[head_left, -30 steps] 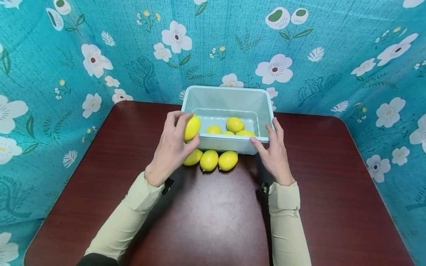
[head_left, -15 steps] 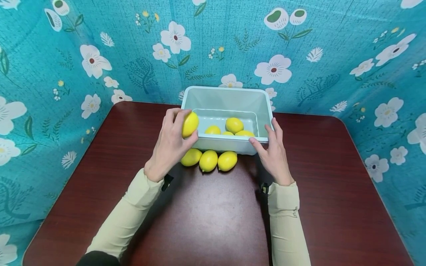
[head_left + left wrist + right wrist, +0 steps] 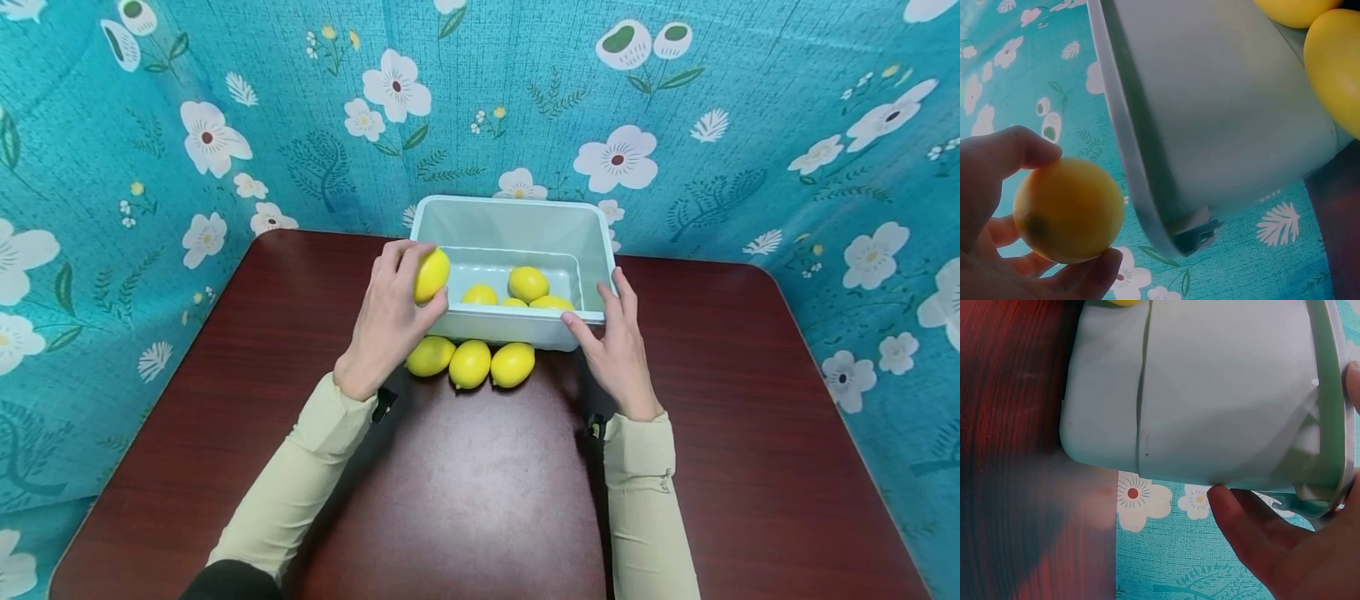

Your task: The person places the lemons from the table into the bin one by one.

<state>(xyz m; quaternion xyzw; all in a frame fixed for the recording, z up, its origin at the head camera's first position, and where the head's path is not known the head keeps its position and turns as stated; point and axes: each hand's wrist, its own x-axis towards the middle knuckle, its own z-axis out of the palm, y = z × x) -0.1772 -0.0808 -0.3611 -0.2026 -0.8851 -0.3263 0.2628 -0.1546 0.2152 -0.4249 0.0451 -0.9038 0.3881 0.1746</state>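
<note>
Hands at the box: left grips a lemon, right holds the corner

Compared with a second ago, the left hand [image 3: 386, 312] has lifted slightly, bringing its gripped lemon [image 3: 433, 275] a little higher by the near left corner of the pale box [image 3: 512, 201]; the left wrist view shows lemon and rim apart. The right hand [image 3: 617, 350] has stayed put, thumb at the front rim and fingers against the right side. Four lemons [image 3: 528, 284] inside and three lemons [image 3: 470, 364] side by side before the front wall lie as they did. That wall partly hides the inside ones; the left hand covers the box's near left corner. Beneath is a dark red-brown worktop [image 3: 487, 500]; behind hangs flowered turquoise cloth [image 3: 525, 100].
</note>
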